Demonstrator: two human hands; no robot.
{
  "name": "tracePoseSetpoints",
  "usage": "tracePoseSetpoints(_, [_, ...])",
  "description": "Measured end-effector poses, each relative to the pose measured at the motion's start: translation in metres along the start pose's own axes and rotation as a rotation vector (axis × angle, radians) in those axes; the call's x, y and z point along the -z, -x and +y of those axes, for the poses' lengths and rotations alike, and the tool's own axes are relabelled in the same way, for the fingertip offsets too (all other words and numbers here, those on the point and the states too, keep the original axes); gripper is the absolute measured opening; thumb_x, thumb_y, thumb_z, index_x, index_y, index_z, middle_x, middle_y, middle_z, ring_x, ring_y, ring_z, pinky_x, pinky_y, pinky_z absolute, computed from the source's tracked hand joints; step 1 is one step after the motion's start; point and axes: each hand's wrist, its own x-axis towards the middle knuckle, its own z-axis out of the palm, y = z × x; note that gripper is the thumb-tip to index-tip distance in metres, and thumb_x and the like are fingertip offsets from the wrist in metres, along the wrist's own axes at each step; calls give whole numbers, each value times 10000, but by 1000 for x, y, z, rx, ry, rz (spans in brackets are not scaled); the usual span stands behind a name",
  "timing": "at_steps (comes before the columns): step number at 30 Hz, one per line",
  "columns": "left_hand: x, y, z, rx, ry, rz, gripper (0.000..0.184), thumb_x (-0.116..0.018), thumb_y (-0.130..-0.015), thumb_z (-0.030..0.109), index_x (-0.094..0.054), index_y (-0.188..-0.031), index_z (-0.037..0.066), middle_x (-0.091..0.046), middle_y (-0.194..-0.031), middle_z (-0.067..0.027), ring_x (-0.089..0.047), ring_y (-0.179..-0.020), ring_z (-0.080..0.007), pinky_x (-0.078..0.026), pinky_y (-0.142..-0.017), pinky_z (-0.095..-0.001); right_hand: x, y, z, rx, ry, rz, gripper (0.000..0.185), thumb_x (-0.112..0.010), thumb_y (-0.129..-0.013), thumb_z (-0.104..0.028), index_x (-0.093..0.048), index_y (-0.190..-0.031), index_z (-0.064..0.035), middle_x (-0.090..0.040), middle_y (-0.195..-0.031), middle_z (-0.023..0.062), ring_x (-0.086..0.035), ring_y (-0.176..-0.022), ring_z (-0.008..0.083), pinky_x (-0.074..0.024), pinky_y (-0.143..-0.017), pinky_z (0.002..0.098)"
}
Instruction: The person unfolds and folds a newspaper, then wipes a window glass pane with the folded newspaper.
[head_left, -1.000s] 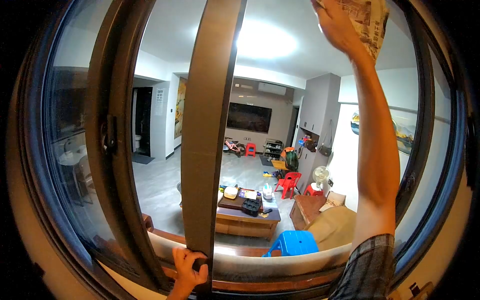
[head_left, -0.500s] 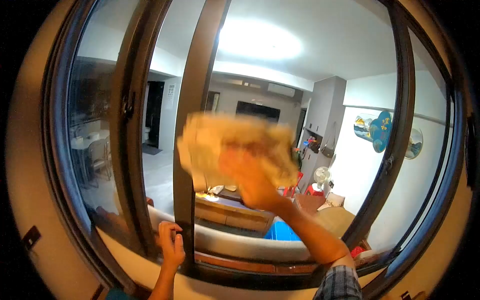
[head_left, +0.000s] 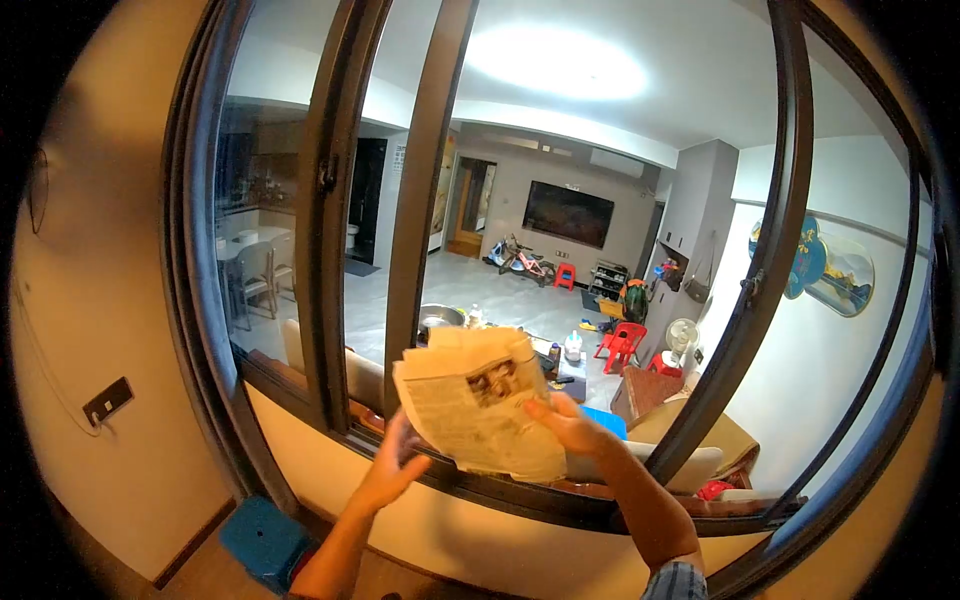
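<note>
Lit room (head_left: 480, 285) and dark window frame (head_left: 426, 180) stand behind the newspaper (head_left: 475, 415), its right edge gripped by the right hand (head_left: 572, 424); the left hand (head_left: 392, 470), spread, is at its lower-left edge, contact unclear.

The left grip (head_left: 392, 472) is loose, with its thumb (head_left: 416, 466) and fingers (head_left: 401, 437) apart. The right grip (head_left: 562, 420) pinches tight. The left arm (head_left: 335, 550) and right arm (head_left: 648, 500) reach forward.

Cannot read the newspaper (head_left: 485, 415), nor see the coffee table (head_left: 578, 391) whole behind it, nor the right sleeve (head_left: 676, 582) past the bottom edge.
</note>
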Motion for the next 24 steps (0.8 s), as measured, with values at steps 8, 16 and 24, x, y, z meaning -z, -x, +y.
tracePoseSetpoints(8, [-34, -54, 58, 199, -175, 122, 253, -736, -957, 210, -742, -1000, -39, -749, -898, -73, -649, -813, -82, -513, -704, -273, 5, -1, -37, 202, 79, 387, 348, -567, -1055, -249, -601, -1286, 9, -697, -1165, 99, -674, -1013, 173, -546, -868, 315])
tracePoseSetpoints(16, [-11, -152, 75, -382, -106, 304, 223, -665, -999, 132, -704, -1107, -58, -760, -893, -80, -645, -814, -78, -517, -698, -263, -5, -64, -113, 577, 553, 717, 288, -613, -1042, -196, -627, -1227, 24, -715, -1052, 86, -664, -935, 137, -527, -831, 286])
tracePoseSetpoints(24, [7, -222, 84, -597, -92, 347, 219, -650, -1002, 129, -694, -1103, -60, -760, -884, -131, -649, -817, -80, -518, -694, -286, -2, -137, -147, 1010, 739, 928, 264, -618, -1031, -173, -620, -1218, 14, -712, -981, 82, -650, -861, 119, -508, -775, 271])
